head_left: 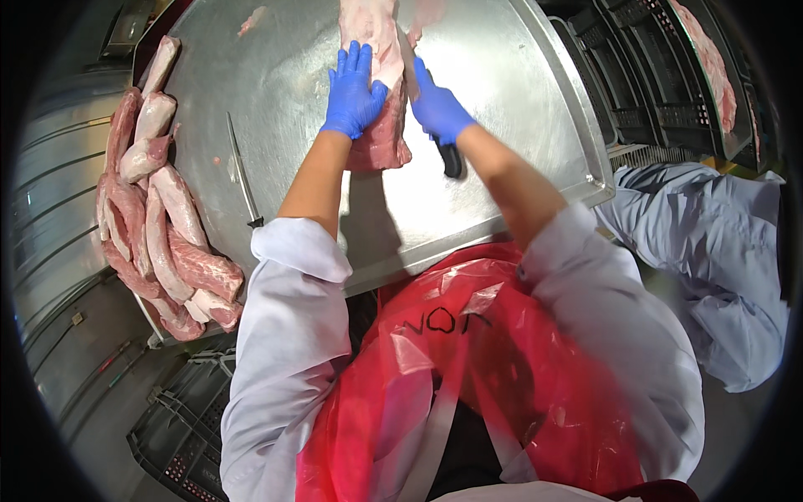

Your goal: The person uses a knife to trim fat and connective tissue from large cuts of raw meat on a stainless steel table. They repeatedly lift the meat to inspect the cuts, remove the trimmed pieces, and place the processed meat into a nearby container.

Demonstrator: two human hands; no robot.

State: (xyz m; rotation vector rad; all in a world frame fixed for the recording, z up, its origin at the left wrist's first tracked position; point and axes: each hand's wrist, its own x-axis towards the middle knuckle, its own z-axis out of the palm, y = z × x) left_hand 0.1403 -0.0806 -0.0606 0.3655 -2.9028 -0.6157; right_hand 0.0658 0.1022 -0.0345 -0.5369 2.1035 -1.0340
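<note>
A long slab of pale pink meat (383, 125) lies lengthwise on the metal table (284, 109), its far end cut off by the top edge of the picture. My left hand (355, 96), in a blue glove, rests flat on it with the fingers stretched forward. Along the slab's right side, my blue-gloved right hand (439, 109) is closed round a knife (452, 161), whose black handle end sticks out behind the hand. Its blade points away from me against the meat's edge and is partly hidden. To the left lies a thin, long blade (238, 163) with a dark handle end near my left sleeve.
Several trimmed meat strips (159, 209) are heaped along the table's left side. Black crates (661, 75) stand at the right, with more meat (707, 63) beside them. A person's pale sleeve (703, 251) is close on my right. Another dark crate (188, 427) sits low at left.
</note>
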